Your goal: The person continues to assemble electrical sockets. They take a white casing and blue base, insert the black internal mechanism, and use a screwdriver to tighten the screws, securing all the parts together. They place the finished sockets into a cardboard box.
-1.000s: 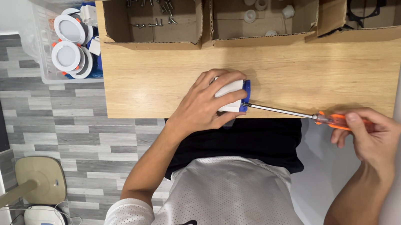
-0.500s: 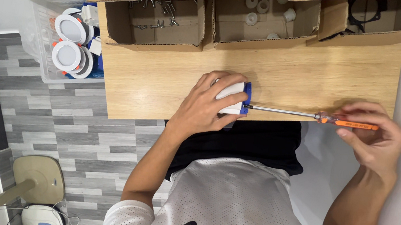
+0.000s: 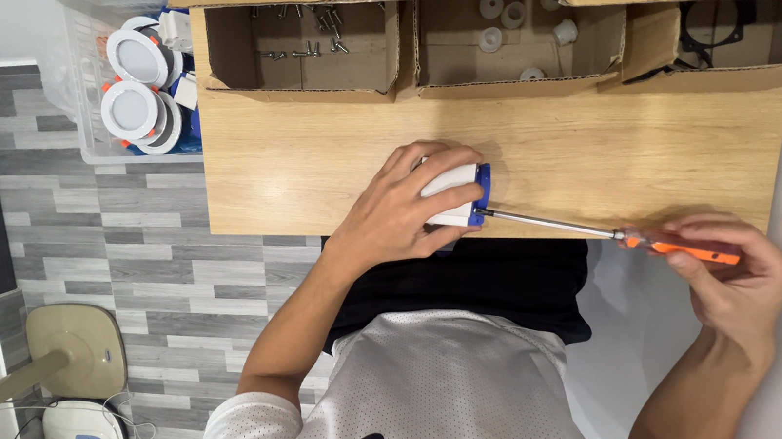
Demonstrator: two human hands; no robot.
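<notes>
My left hand (image 3: 406, 213) grips a small white housing with a blue end plate (image 3: 458, 194), pressing it on the wooden table (image 3: 319, 162) near the front edge. My right hand (image 3: 733, 278) holds the orange handle of a long screwdriver (image 3: 605, 234). The steel shaft lies level and its tip meets the blue plate. Fingers cover most of the white housing.
Open cardboard boxes stand along the table's far side: one with loose screws (image 3: 300, 28), one with white round parts (image 3: 516, 28), one with a black part (image 3: 717, 26). A clear plastic bin (image 3: 84, 67) of round white lamps sits left of the table. A fan base (image 3: 77, 350) stands on the floor.
My right hand has shifted its fingers along the orange handle, turning the screwdriver. The left hand and housing have stayed put.
</notes>
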